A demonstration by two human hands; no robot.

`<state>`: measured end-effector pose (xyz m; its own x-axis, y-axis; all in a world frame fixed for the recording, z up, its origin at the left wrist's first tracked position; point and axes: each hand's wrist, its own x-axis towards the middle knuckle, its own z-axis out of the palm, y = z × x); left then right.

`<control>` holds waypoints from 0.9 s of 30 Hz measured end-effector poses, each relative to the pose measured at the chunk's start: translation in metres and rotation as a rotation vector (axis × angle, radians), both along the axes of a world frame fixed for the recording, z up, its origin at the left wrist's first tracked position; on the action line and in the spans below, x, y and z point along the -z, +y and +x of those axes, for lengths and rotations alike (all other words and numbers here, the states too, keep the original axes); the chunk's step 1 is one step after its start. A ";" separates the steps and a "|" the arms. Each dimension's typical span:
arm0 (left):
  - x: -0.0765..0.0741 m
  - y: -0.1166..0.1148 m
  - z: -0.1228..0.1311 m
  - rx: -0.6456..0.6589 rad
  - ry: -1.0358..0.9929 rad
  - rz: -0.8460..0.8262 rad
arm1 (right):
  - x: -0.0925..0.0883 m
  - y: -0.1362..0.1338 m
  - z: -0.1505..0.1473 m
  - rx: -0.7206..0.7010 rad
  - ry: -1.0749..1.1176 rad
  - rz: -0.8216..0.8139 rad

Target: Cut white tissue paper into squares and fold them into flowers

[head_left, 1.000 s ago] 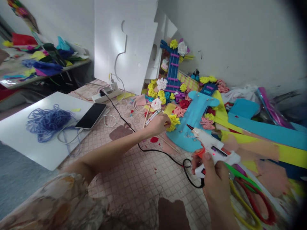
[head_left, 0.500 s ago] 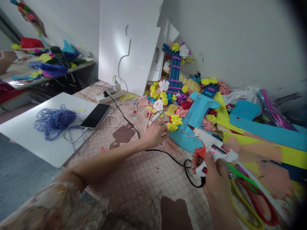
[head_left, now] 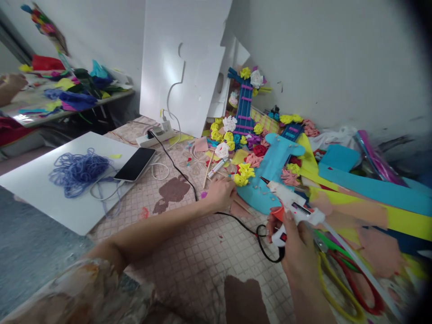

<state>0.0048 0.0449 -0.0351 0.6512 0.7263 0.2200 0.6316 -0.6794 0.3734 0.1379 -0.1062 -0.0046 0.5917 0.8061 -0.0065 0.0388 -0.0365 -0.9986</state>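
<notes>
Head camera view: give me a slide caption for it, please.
Right hand aiming a white hot-glue gun toward a light-blue cutout, left hand near yellow paper flowers.

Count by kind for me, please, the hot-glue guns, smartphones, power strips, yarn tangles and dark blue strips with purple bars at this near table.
Hot-glue gun: 1
Smartphone: 1
Power strip: 1
Yarn tangle: 1
Dark blue strips with purple bars: 2
Total: 6
</notes>
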 end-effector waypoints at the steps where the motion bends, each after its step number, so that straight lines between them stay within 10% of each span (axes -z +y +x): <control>1: -0.002 0.000 -0.004 0.006 -0.015 0.002 | 0.000 0.000 0.000 0.002 -0.001 -0.001; 16: -0.019 -0.021 -0.065 0.191 -0.148 -0.124 | 0.009 0.004 0.003 0.014 0.047 0.021; 27: -0.016 -0.020 -0.066 0.181 -0.173 -0.124 | 0.024 0.028 0.008 -0.244 -0.238 -0.254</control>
<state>-0.0617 0.0244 -0.0187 0.7334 0.6298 0.2561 0.4235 -0.7178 0.5526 0.1464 -0.0786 -0.0286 0.3927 0.9132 -0.1093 0.3048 -0.2413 -0.9213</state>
